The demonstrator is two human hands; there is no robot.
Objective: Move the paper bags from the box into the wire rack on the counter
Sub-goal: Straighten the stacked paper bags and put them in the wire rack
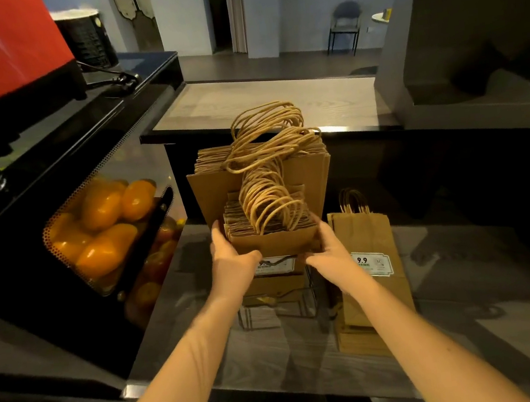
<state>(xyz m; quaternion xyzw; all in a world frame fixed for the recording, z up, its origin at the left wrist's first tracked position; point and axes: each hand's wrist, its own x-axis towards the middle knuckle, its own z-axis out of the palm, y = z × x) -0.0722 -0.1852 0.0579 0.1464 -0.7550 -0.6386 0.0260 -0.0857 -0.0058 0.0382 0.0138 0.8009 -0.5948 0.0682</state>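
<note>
**Item:** bundle of small paper bags (273, 236), brown kraft, twisted-cord handles.

**Location:** held over the front of the wire rack (312, 297) on the counter (466, 276), just before a row of larger paper bags (260, 174) already standing there. Whether the bundle's base had reached the rack floor could not be told; the hands covered it. The source box was out of view.

**Hold:** left hand (230, 255) clasped the left edge, fingers pressed together along the side, thumb laid across the front face. Right hand (326, 248) gripped the right edge, fingers curled round it.

**Orientation:** bags upright, long axis vertical, handles uppermost and leaning slightly away; broad faces toward the person, the pack running front to back.

**Step, as judged:** seating one bundle in the rack. The next move called for lowering it squarely between the wires, keeping the pack compressed so no bag fanned out, then releasing.

**Adjacent:** labelled paper bags lying flat (372, 284) just right of the rack; display case of oranges (103, 227) left.
</note>
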